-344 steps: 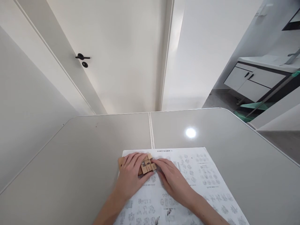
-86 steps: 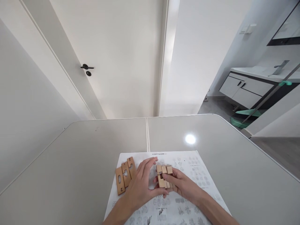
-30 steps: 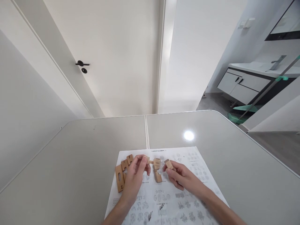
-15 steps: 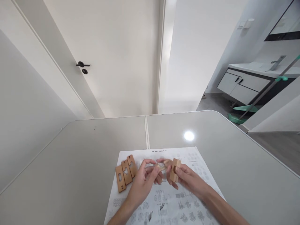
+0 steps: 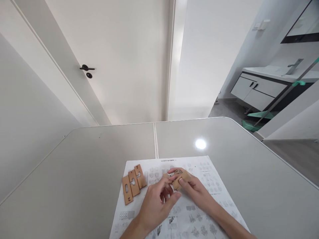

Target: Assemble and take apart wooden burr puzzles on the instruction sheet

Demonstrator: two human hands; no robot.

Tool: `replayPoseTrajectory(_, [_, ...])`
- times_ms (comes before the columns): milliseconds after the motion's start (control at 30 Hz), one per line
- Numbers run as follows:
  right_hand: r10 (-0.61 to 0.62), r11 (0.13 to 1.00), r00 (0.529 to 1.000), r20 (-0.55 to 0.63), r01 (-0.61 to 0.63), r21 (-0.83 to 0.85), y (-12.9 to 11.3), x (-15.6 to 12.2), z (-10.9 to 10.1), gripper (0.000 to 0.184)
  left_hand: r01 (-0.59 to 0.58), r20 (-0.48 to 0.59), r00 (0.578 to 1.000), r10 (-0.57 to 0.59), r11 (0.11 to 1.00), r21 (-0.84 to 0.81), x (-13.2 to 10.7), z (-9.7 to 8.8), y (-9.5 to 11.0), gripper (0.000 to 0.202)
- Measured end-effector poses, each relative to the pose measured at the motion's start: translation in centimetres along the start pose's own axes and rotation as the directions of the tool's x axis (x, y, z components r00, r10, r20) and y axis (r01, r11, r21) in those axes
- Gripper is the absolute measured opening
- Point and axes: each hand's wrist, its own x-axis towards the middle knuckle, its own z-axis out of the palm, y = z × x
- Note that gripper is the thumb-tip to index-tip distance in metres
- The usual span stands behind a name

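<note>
My right hand (image 5: pixel 193 187) grips light wooden puzzle pieces (image 5: pixel 177 183) between thumb and fingers above the printed sheet. Dark marks show on one of the pieces. My left hand (image 5: pixel 159 202) is close on the left, its fingers curved and its thumb apart from them. Its fingertips reach the held wood; whether they bear on it is hard to see. A bit of pale wood shows behind the left index finger. Three flat wooden pieces with cut-outs (image 5: pixel 135 183) lie overlapping left of the hands, one marked with a 2.
Beneath the hands, a white sheet printed with small figures (image 5: pixel 199 205) lies on a grey table (image 5: pixel 74 179) with a seam (image 5: pixel 156 141). Beyond the table are a closed door (image 5: pixel 129 66) and, at right, a washbasin cabinet (image 5: pixel 259 88).
The wooden pieces, apart in the two hands before, are now together in my right hand and turned. My left thumb has come away from its pinch and moved nearer and to the right.
</note>
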Motion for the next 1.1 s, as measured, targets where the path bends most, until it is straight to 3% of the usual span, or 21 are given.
replayPoseTrajectory(67, [-0.046,0.998,0.999,0.006,0.046,-0.038,-0.1,0.0,0.3,0.034,0.035,0.058,0.998,-0.030,0.994,-0.103,0.1,0.0,0.0,0.041])
replayPoseTrajectory(200, [-0.059,0.995,0.998,0.034,0.061,-0.076,-0.4,0.0,0.3,0.033,0.133,0.127,0.987,-0.096,0.936,-0.327,0.5,-0.2,0.1,0.036])
replayPoseTrajectory(333, [0.076,0.996,0.997,-0.016,-0.076,-0.049,-0.1,0.0,-0.5,0.038,0.160,0.068,0.987,-0.145,0.859,-0.487,0.9,-0.5,0.2,0.039])
replayPoseTrajectory(433, [0.099,0.995,0.989,-0.109,-0.097,0.021,0.3,0.1,-0.8,0.042,0.181,0.032,0.980,-0.197,0.806,-0.564,1.1,-0.6,0.2,0.040])
replayPoseTrajectory(733, [0.106,0.994,0.980,-0.170,-0.099,0.049,-0.2,0.3,-0.7,0.037,0.171,0.012,0.981,-0.192,0.842,-0.512,1.2,-0.6,0.2,0.039])
replayPoseTrajectory(867, [0.099,0.995,0.981,-0.165,-0.100,0.002,0.1,0.1,-0.8,0.034,0.193,0.081,0.981,-0.176,0.849,-0.491,0.9,-0.2,-0.6,0.050])
replayPoseTrajectory(1000, [0.114,0.990,0.988,-0.103,-0.105,0.091,0.1,-0.1,-0.7,0.031,0.193,0.178,0.977,-0.122,0.860,-0.472,0.5,0.0,-1.1,0.072])
replayPoseTrajectory(1100, [0.088,0.992,0.992,-0.094,-0.079,0.096,0.1,-0.2,-0.5,0.030,0.192,0.195,0.974,-0.113,0.873,-0.448,0.3,0.0,-0.9,0.073])
